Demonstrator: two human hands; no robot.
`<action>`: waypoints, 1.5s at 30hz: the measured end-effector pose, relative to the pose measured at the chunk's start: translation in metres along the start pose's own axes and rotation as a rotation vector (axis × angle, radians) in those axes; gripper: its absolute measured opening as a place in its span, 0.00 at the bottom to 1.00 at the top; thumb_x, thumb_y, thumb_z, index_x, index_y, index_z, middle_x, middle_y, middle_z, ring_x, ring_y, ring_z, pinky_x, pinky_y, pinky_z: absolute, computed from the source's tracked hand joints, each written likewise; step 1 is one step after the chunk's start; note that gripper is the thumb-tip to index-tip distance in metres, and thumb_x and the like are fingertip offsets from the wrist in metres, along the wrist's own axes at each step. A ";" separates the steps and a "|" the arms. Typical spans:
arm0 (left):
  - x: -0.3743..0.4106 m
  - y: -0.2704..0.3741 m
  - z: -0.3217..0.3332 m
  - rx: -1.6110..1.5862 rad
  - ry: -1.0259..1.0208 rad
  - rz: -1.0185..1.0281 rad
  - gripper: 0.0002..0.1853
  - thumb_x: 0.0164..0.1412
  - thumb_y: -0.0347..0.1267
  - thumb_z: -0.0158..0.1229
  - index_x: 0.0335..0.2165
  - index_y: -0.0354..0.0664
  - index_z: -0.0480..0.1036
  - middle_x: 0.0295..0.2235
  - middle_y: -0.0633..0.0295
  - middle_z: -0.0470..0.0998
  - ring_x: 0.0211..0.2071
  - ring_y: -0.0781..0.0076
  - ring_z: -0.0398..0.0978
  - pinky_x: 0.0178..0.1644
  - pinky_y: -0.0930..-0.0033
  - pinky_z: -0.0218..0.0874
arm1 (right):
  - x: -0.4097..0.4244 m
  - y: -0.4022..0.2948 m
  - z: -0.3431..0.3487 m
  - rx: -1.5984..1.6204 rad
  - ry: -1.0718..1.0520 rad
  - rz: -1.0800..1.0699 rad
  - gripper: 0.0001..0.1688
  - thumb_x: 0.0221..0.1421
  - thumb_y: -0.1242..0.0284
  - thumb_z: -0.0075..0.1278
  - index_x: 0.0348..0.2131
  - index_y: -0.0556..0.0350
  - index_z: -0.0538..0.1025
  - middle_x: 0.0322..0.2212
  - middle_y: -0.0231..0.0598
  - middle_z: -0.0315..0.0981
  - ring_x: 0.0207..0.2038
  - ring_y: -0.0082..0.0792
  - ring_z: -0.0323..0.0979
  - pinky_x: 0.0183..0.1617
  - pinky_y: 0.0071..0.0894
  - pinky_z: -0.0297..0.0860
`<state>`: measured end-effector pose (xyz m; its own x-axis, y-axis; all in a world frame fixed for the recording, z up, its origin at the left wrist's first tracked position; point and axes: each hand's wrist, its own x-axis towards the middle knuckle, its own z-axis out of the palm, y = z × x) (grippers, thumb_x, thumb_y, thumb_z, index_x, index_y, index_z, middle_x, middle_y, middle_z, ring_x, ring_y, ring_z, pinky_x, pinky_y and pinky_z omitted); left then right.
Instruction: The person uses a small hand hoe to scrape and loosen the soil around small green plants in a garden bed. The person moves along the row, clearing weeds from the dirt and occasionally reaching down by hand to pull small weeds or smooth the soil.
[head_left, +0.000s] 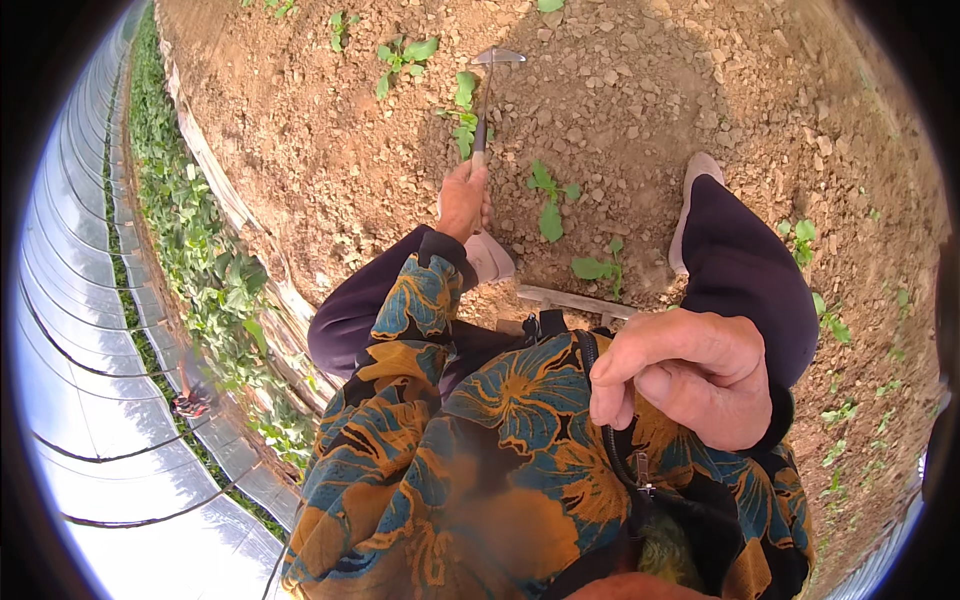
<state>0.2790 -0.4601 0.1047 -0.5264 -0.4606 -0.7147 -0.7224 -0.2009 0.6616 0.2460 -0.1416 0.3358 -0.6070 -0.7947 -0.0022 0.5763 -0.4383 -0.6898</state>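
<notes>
My left hand (463, 199) is closed around the handle of a small hand hoe (481, 120). Its metal blade (498, 56) points away from me, at or just above the soil. Beside the hoe's shaft, on its left, stands a leafy green seedling (464, 120). My right hand (686, 375) is raised in front of my patterned jacket, its fingers curled and the thumb near them; whether something small is between them I cannot tell. Another seedling (551, 199) grows between my feet, and one more (598, 268) is nearer to me.
I sit low, on or over a wooden piece (574, 300), with a shoe (697, 217) planted on the stony soil (622, 135). More seedlings (405, 60) grow ahead and at the right. Dense green plants (210, 277) and a plastic-film tunnel wall (82, 315) run along the left; a person's shoe (190, 406) shows there.
</notes>
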 end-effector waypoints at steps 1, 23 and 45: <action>0.004 0.019 -0.005 0.122 -0.045 0.052 0.14 0.64 0.38 0.51 0.42 0.40 0.69 0.13 0.68 0.62 0.09 0.80 0.59 0.10 0.74 0.52 | 0.002 0.001 0.001 0.010 0.000 0.006 0.14 0.60 0.84 0.39 0.44 0.69 0.72 0.30 0.41 0.73 0.29 0.23 0.70 0.33 0.20 0.67; 0.161 0.064 -0.041 -0.035 0.023 0.113 0.16 0.64 0.46 0.49 0.34 0.44 0.69 0.09 0.69 0.60 0.07 0.78 0.59 0.09 0.74 0.50 | 0.072 0.034 0.004 -0.250 0.302 0.319 0.14 0.61 0.82 0.39 0.44 0.63 0.72 0.31 0.36 0.73 0.31 0.22 0.70 0.38 0.20 0.68; 0.064 -0.168 -0.186 0.164 0.386 0.285 0.16 0.64 0.45 0.49 0.39 0.45 0.72 0.09 0.72 0.60 0.06 0.83 0.56 0.08 0.76 0.47 | 0.161 0.111 0.057 -1.371 -0.206 -0.261 0.17 0.44 0.78 0.54 0.38 0.53 0.74 0.44 0.37 0.68 0.51 0.43 0.63 0.53 0.47 0.60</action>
<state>0.4496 -0.6168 -0.0102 -0.5314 -0.7693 -0.3547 -0.6515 0.1035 0.7516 0.2434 -0.3417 0.2997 -0.4537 -0.8538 0.2552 -0.5938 0.0761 -0.8010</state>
